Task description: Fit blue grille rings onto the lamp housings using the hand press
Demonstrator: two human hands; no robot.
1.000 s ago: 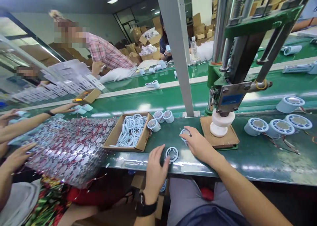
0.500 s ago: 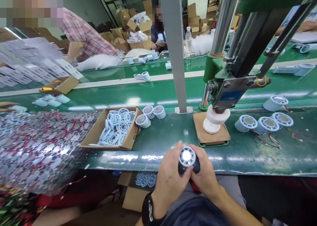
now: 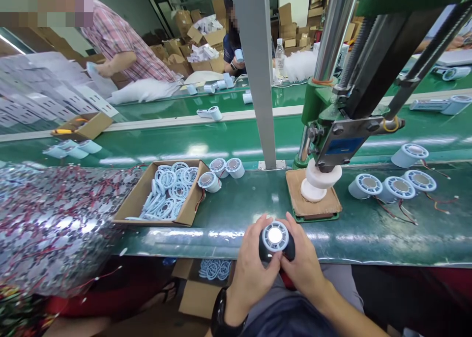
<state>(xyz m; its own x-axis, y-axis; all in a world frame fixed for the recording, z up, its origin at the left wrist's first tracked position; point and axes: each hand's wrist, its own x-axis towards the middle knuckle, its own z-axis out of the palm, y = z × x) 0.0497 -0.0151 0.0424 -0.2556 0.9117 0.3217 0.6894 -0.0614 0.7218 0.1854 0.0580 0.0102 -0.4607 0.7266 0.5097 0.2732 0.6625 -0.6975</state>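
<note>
I saw the left hand (image 3: 253, 260) and right hand (image 3: 305, 258), fingers clamped around a light-blue round part (image 3: 275, 235), slotted face up, by the near edge of the counter (image 3: 250, 199). A press (image 3: 342, 144) stood beyond, rightward.

Light-blue round piece (image 3: 275, 236) (whitish centre (image 3: 275, 234))

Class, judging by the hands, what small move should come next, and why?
Probably lift the round blue part toward the press: left hand and right hand hold it, ringed face up, and the press's cardboard-topped base stands ahead, to the right.
</note>
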